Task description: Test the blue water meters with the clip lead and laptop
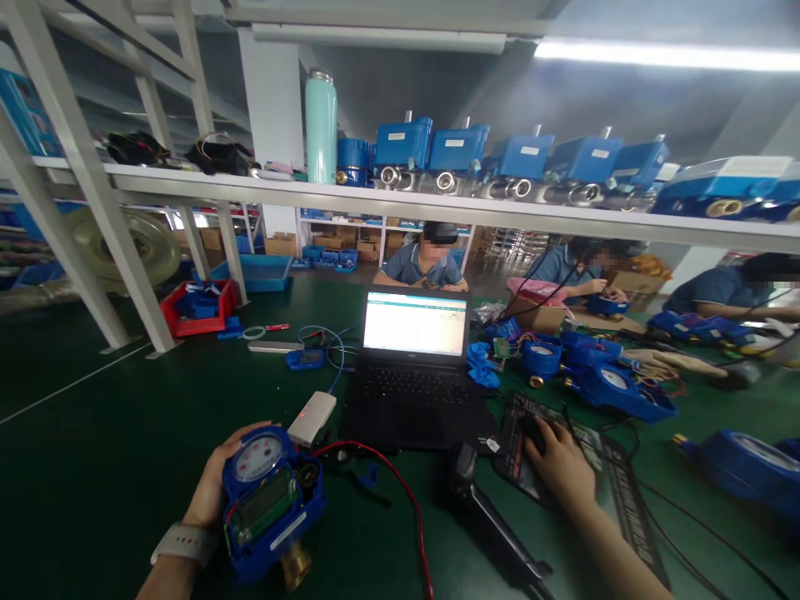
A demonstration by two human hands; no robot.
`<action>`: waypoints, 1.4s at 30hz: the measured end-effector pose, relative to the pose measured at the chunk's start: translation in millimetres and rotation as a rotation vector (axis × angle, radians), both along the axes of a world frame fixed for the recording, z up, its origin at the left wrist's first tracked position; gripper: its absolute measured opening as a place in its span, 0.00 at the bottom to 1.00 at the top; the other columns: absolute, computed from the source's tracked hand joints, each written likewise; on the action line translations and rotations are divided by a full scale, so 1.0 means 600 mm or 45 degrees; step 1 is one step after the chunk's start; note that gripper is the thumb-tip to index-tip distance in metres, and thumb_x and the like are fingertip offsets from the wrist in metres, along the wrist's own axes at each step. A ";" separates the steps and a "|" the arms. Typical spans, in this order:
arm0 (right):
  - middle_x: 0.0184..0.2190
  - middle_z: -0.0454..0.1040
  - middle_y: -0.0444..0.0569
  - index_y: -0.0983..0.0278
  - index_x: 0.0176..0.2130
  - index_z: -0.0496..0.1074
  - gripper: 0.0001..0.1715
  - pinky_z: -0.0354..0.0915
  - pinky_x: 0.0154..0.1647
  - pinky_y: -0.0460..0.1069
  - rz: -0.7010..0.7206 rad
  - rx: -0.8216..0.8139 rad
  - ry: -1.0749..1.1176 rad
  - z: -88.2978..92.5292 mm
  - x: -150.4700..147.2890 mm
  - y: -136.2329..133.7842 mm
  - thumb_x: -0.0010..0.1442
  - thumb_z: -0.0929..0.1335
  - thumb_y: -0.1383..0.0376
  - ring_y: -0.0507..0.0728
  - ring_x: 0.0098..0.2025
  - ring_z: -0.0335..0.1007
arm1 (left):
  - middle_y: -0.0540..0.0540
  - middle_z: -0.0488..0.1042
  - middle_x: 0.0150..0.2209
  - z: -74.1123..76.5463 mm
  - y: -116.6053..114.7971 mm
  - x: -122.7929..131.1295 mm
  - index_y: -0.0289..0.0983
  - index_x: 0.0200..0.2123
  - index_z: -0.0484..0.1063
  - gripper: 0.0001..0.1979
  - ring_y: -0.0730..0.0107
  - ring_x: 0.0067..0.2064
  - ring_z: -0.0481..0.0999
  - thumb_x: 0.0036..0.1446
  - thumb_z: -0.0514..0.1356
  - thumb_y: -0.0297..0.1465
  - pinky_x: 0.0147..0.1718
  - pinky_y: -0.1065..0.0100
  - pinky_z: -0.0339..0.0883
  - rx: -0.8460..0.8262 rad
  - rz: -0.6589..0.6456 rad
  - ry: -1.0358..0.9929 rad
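Note:
At the lower left, my left hand (216, 477) grips the side of a blue water meter (270, 500); its round dial, green circuit board and brass pipe end show, while most of my fingers are hidden behind it. My right hand (562, 462) is closed over a black computer mouse (533, 435) on a patterned mouse pad (600, 458). Between my hands stands an open laptop (416, 392) with a lit screen. A black handheld scanner (493, 517) lies in front of it. Beside the meter is a white box (312, 418) with a red light.
Blue meters (609, 379) and wires crowd the right side. A red bin (198, 308) stands at the far left. Overhead, a shelf (437, 193) carries several meters and a mint bottle (321, 125). A red cable (400, 479) crosses the green table. Several people sit opposite.

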State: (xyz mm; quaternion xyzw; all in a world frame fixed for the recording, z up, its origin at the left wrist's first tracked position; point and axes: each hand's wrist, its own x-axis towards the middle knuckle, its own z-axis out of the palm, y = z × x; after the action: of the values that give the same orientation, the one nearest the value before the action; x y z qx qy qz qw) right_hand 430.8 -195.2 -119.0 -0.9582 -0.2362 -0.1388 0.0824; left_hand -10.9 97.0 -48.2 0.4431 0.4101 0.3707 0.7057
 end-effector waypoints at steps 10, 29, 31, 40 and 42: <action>0.59 0.64 0.59 0.63 0.60 0.66 0.31 0.66 0.51 0.58 0.061 0.095 -0.092 -0.018 0.017 -0.007 0.63 0.59 0.55 0.66 0.53 0.67 | 0.38 0.78 0.49 -0.004 0.013 0.009 0.36 0.48 0.71 0.29 0.43 0.47 0.77 0.45 0.62 0.46 0.41 0.51 0.72 -0.095 -0.103 -0.062; 0.53 0.67 0.60 0.63 0.57 0.70 0.29 0.67 0.48 0.58 0.247 0.166 -0.166 -0.039 0.041 -0.016 0.63 0.59 0.55 0.66 0.48 0.69 | 0.42 0.81 0.41 -0.025 0.029 0.007 0.35 0.43 0.74 0.22 0.52 0.39 0.79 0.44 0.61 0.40 0.35 0.58 0.74 -0.054 -0.112 -0.167; 0.53 0.66 0.60 0.63 0.57 0.69 0.29 0.67 0.48 0.58 0.241 0.165 -0.173 -0.040 0.042 -0.015 0.63 0.58 0.55 0.66 0.49 0.69 | 0.41 0.81 0.41 -0.021 0.025 0.008 0.35 0.43 0.73 0.22 0.50 0.40 0.79 0.45 0.60 0.40 0.35 0.56 0.74 -0.052 -0.108 -0.154; 0.53 0.66 0.60 0.64 0.57 0.70 0.29 0.67 0.50 0.58 0.263 0.157 -0.203 -0.045 0.045 -0.016 0.64 0.58 0.54 0.66 0.48 0.69 | 0.42 0.80 0.41 -0.011 0.017 0.012 0.35 0.42 0.74 0.20 0.51 0.40 0.79 0.46 0.59 0.40 0.36 0.57 0.73 -0.041 -0.092 -0.150; 0.53 0.66 0.60 0.64 0.56 0.70 0.29 0.67 0.49 0.58 0.274 0.175 -0.214 -0.045 0.045 -0.017 0.64 0.58 0.54 0.66 0.48 0.69 | 0.42 0.81 0.41 -0.010 0.014 0.013 0.36 0.41 0.75 0.20 0.52 0.40 0.79 0.46 0.60 0.40 0.36 0.58 0.73 -0.044 -0.092 -0.159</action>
State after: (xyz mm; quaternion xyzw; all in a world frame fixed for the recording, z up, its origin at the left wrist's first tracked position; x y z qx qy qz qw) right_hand 457.9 -205.3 -146.1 -0.9045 -0.3336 -0.2247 0.1422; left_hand -2.9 105.5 -53.9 0.4213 0.3556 0.3648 0.7504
